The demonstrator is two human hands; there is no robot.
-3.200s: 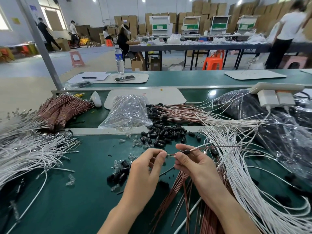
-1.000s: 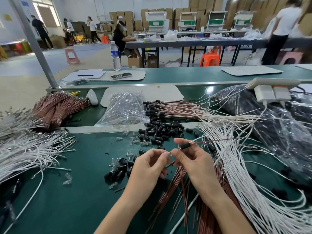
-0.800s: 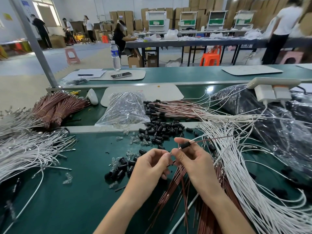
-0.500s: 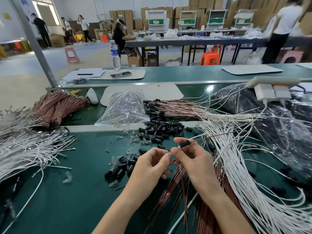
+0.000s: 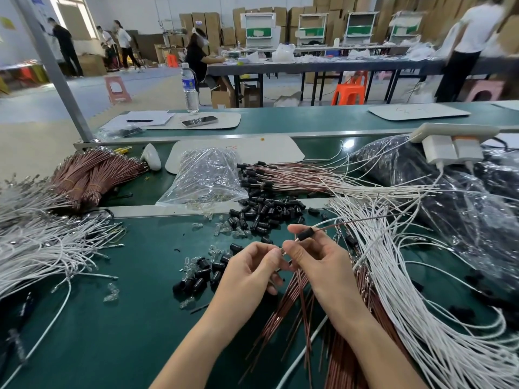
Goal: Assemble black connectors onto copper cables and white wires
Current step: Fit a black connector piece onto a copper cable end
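Note:
My right hand (image 5: 314, 256) pinches a copper cable (image 5: 354, 221) that carries a black connector (image 5: 306, 235) just above my fingers; a white wire runs off with it to the right. My left hand (image 5: 247, 270) pinches the metal tip of that cable, fingertips meeting my right thumb. Loose black connectors (image 5: 266, 214) lie heaped just beyond my hands, and a smaller heap (image 5: 200, 276) sits left of my left hand. Bare copper cables (image 5: 292, 310) lie under my wrists. White wires (image 5: 421, 290) fan out on the right.
Finished cables with connectors (image 5: 280, 176) lie behind the heap, next to a clear plastic bag (image 5: 205, 178). More white wires (image 5: 36, 242) and a copper bundle (image 5: 90, 178) fill the left. Dark plastic bags (image 5: 463, 192) and a power strip (image 5: 449, 138) stand at right.
My hands have stayed close together over the same spot. The black connector has kept its place on the cable while my fingertips work at the cable's tip.

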